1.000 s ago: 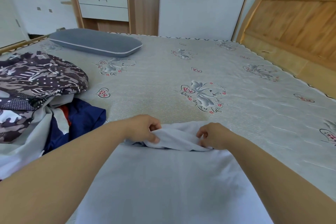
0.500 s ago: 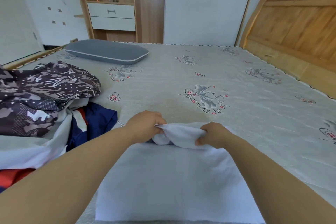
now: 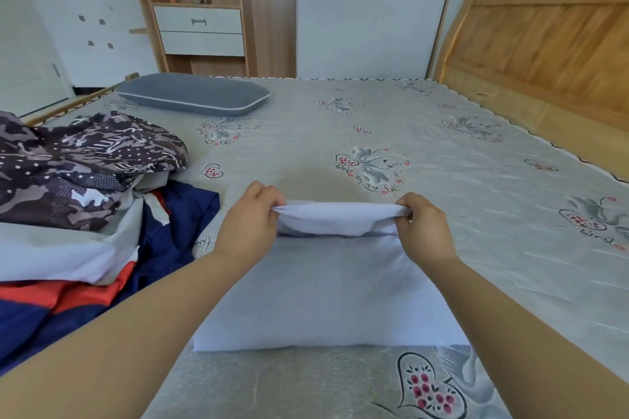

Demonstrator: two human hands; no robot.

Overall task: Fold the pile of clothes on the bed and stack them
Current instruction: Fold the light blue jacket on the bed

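Observation:
A white garment (image 3: 333, 289) lies flat on the bed (image 3: 442, 180) right in front of me. My left hand (image 3: 250, 219) pinches its far left corner and my right hand (image 3: 423, 226) pinches its far right corner. Between them the far edge is lifted off the mattress and stretched taut, curling back over the rest of the cloth. To my left sits the unfolded pile of clothes (image 3: 78, 194): a dark camouflage-print piece on top, a white one under it, and navy and red fabric below.
A grey pillow (image 3: 192, 93) lies at the far left of the bed. The wooden headboard (image 3: 544, 41) runs along the right side. A wooden shelf unit with drawers (image 3: 200, 10) stands against the far wall.
My hands have spread apart along the garment's far edge, from bunched together at the middle to its two corners. The edge is now lifted and stretched. My view has tilted upward.

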